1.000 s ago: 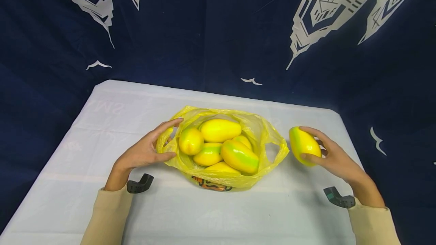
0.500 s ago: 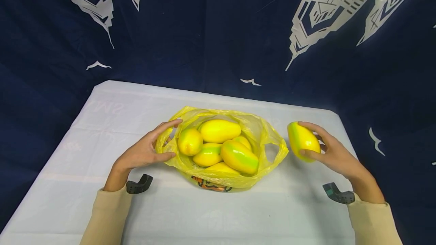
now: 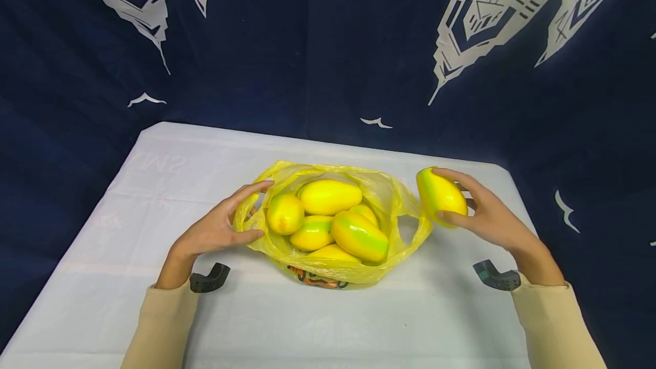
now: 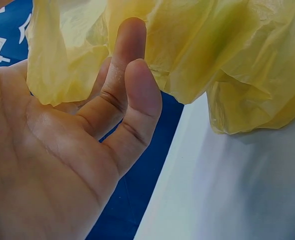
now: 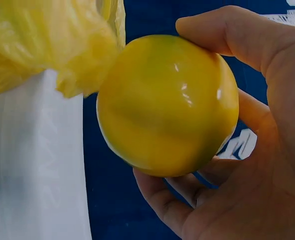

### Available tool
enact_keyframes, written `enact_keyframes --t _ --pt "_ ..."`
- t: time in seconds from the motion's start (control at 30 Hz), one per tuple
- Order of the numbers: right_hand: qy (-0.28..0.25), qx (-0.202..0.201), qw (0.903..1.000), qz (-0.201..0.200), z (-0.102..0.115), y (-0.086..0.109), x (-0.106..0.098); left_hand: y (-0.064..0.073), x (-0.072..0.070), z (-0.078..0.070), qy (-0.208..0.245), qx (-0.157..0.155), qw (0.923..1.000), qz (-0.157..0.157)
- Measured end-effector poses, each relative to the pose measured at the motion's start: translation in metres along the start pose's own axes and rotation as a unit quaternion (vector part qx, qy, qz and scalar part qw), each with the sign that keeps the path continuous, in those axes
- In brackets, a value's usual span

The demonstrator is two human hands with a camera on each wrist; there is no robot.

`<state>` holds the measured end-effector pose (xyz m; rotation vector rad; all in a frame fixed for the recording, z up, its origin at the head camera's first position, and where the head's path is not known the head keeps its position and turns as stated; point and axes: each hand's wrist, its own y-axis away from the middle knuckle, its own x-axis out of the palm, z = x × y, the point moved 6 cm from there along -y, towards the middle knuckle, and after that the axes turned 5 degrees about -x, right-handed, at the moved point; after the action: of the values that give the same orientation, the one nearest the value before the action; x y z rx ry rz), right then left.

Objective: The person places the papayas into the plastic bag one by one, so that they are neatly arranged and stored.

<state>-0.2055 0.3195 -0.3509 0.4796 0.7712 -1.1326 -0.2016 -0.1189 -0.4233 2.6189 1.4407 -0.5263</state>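
A thin yellow plastic bag [image 3: 294,265] stands open-mouthed on the table, several yellow-green mangoes [image 3: 330,197] inside it. At its left side my left hand [image 3: 217,225] spreads thumb and forefinger against the rim, by the handle loop. In the left wrist view, two of that hand's fingers [image 4: 137,95] show loosely bent beside the bag's plastic [image 4: 177,45]. To the right of the bag, my right hand [image 3: 494,215] grips another mango [image 3: 442,197] between thumb and fingers, raised near the right handle. The right wrist view shows this mango [image 5: 162,110] end-on, overlapping the bag's edge.
A white cloth covers the table [image 3: 328,329]. Behind it hangs a dark blue curtain [image 3: 287,61] printed with white buildings and birds. The bag's right handle loop [image 3: 417,235] stands out toward the right hand. Dark wrist devices [image 3: 210,278] sit on both wrists.
My right hand has lifted the mango and brought it leftward, closer to the bag's right handle. The left hand and the bag have stayed in place.
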Motion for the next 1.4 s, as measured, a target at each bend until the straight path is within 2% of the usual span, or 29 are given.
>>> enact_keyframes --t 0.27,0.63,0.97,1.4 --pt "0.007 -0.033 0.9994 0.012 0.021 -0.022 0.0 0.0 0.0 0.002 0.006 -0.005 1.0 0.002" --pt "-0.001 -0.066 0.9926 0.102 0.041 -0.053 0.02 0.0 -0.001 0.001 0.006 0.0 1.0 0.002" --pt "-0.045 -0.07 0.9823 0.168 0.044 -0.073 0.041 0.0 -0.001 0.002 0.006 0.0 1.0 0.002" --pt "-0.054 -0.069 0.9746 0.206 0.046 -0.082 0.063 0.0 0.0 0.003 0.005 -0.005 1.0 0.006"
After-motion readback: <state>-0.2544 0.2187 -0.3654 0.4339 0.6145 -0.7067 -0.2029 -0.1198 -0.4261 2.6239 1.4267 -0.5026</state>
